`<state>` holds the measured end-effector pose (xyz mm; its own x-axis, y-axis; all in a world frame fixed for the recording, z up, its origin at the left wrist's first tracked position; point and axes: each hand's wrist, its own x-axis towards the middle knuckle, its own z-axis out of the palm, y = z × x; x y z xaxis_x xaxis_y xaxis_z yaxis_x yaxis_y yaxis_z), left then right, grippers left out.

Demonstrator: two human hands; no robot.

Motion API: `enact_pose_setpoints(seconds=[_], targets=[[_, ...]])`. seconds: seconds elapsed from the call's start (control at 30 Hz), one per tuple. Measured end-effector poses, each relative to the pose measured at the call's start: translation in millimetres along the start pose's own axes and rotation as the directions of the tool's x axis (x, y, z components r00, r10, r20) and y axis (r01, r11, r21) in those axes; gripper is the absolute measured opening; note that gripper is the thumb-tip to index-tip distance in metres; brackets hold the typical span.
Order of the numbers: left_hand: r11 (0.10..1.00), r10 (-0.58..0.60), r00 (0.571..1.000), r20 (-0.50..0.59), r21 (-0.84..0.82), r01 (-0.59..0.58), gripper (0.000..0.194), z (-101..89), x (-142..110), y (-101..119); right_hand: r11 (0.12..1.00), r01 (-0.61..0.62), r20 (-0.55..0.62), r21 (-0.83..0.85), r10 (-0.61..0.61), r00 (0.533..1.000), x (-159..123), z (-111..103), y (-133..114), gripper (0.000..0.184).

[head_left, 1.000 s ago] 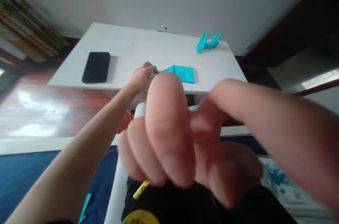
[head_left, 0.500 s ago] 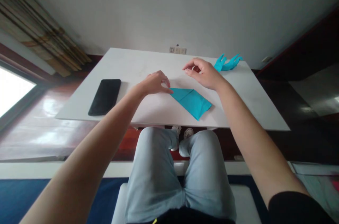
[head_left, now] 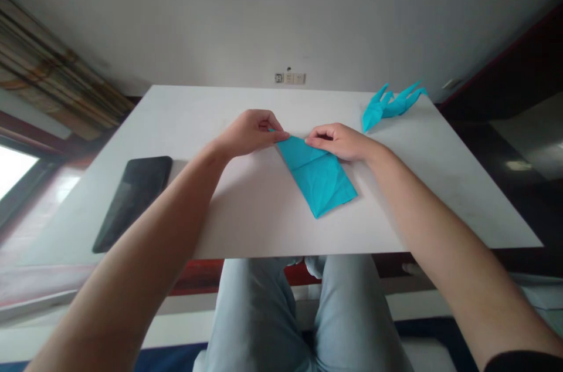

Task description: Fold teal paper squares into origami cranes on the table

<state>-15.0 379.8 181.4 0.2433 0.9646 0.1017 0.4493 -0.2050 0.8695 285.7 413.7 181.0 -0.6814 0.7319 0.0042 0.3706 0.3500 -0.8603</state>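
A piece of folded turquoise paper (head_left: 320, 178) with visible crease lines lies tilted on the white table (head_left: 259, 225). My left hand (head_left: 255, 132) pinches its far left corner between thumb and fingertips. On the far right edge, my right hand (head_left: 338, 141) has thumb and index finger closed on the same paper, a short gap from the left fingers. Parts of the paper's far edge are hidden under the fingertips.
Two turquoise folded paper figures (head_left: 391, 107) with pointed tips stand at the table's back right. A black phone-like slab (head_left: 134, 199) lies on the left, partly behind my left forearm. The wall with sockets (head_left: 289, 78) rises behind the table.
My right hand has come down from above the table onto the paper's far edge. The left hand keeps its corner. The view has tipped closer to the table.
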Motion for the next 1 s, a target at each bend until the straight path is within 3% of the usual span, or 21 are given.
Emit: enact_pose_setpoints(seconds=[0.17, 0.27, 0.33, 0.4, 0.47, 0.53, 0.57, 0.77, 1.0], targets=[[0.978, 0.059, 0.978, -0.202, -0.184, -0.097, 0.035, 9.3, 10, -1, 0.995, 0.007, -0.063, 0.103, -0.001, 0.998, 0, 1, -1, 0.058], [0.969, 0.031, 0.920, -0.390, -0.215, -0.123, 0.026, 10.0, 14, 0, 0.990, 0.039, -0.105, 0.138, -0.024, 0.994, 4, 4, 1, 0.061], [0.963, -0.033, 0.890, -0.455, -0.252, -0.093, 0.025, 11.8, 13, 2, 0.977, 0.062, -0.136, 0.202, -0.035, 0.990, 7, 7, 6, 0.064], [0.960, -0.068, 0.922, -0.381, -0.276, -0.043, 0.040, 16.8, 9, 6, 0.961, 0.073, -0.163, 0.267, -0.030, 0.986, 10, 8, 10, 0.068], [0.966, -0.026, 0.979, -0.203, -0.259, -0.028, 0.061, 25.3, 3, 10, 0.949, 0.080, -0.192, 0.304, -0.021, 0.981, 13, 9, 14, 0.070], [0.960, 0.021, 0.998, -0.056, -0.277, -0.035, 0.072, 34.6, 0, 13, 0.945, 0.099, -0.218, 0.311, -0.031, 0.976, 14, 9, 17, 0.069], [0.956, 0.030, 0.998, -0.050, -0.289, -0.044, 0.073, 38.4, -1, 13, 0.943, 0.115, -0.228, 0.312, -0.043, 0.973, 15, 9, 18, 0.068], [0.948, -0.027, 0.957, -0.289, -0.311, -0.067, 0.068, 38.5, 6, 2, 0.910, 0.150, -0.220, 0.387, -0.067, 0.973, 18, 10, 25, 0.062], [0.948, -0.014, 0.917, -0.399, -0.298, -0.115, 0.074, 28.5, 10, 1, 0.933, 0.123, -0.160, 0.338, -0.071, 0.985, 16, 11, 21, 0.059]])
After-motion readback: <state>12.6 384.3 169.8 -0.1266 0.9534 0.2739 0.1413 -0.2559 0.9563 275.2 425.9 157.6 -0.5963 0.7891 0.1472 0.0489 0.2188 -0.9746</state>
